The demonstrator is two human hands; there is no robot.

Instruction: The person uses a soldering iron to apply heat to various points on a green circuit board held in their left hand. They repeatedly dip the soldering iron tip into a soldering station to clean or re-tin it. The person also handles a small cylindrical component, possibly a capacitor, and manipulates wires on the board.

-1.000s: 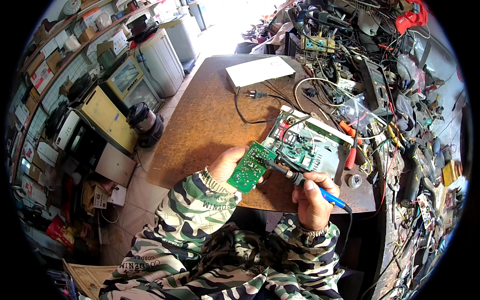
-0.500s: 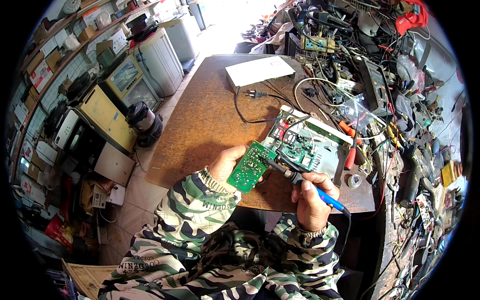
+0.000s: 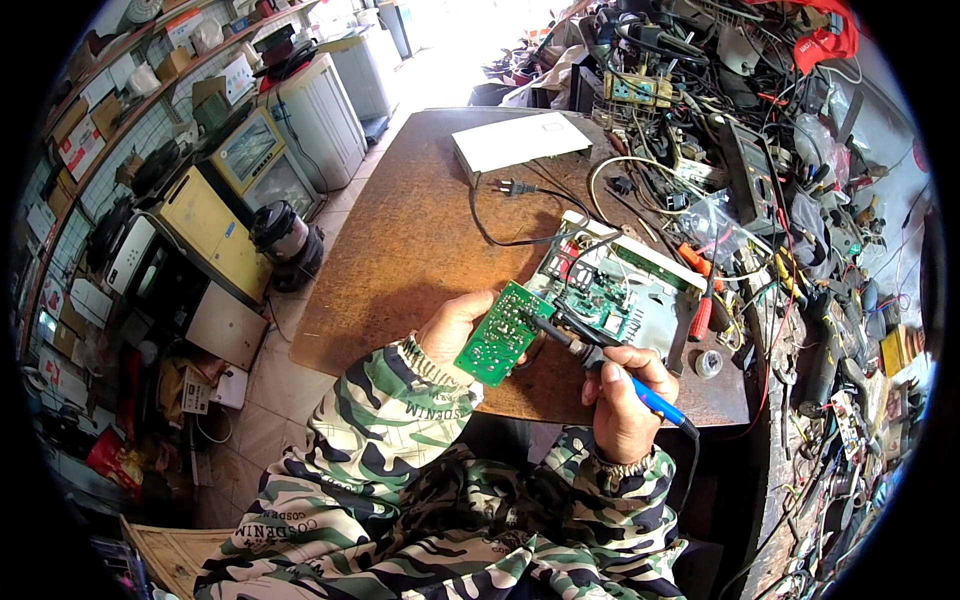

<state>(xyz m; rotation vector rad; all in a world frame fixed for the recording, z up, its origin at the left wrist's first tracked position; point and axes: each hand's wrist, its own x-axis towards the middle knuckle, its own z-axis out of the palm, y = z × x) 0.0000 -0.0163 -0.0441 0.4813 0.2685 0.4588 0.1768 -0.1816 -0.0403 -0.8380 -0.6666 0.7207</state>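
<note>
A green circuit board (image 3: 497,340) is gripped at its left edge by my left hand (image 3: 450,330), its solder side facing up toward me and tilted. Fingers of that hand pass behind the board and are partly hidden. My right hand (image 3: 633,395) is closed around a soldering iron (image 3: 655,398) with a blue handle and a dark shaft. The iron's tip meets the upper right part of the board, though the exact contact point is too small to make out. Just beyond both hands lies an opened device chassis (image 3: 620,295) with another green board and wires inside.
A white metal cover (image 3: 520,142) and a black power plug (image 3: 515,187) lie farther back on the brown table (image 3: 390,220). Right of the chassis are a red-handled screwdriver (image 3: 701,316) and a small round container (image 3: 708,363). Tangled cables and tools crowd the right side.
Almost nothing differs. Both hands, the board and the soldering iron keep nearly the same places, with only a very slight shift.
</note>
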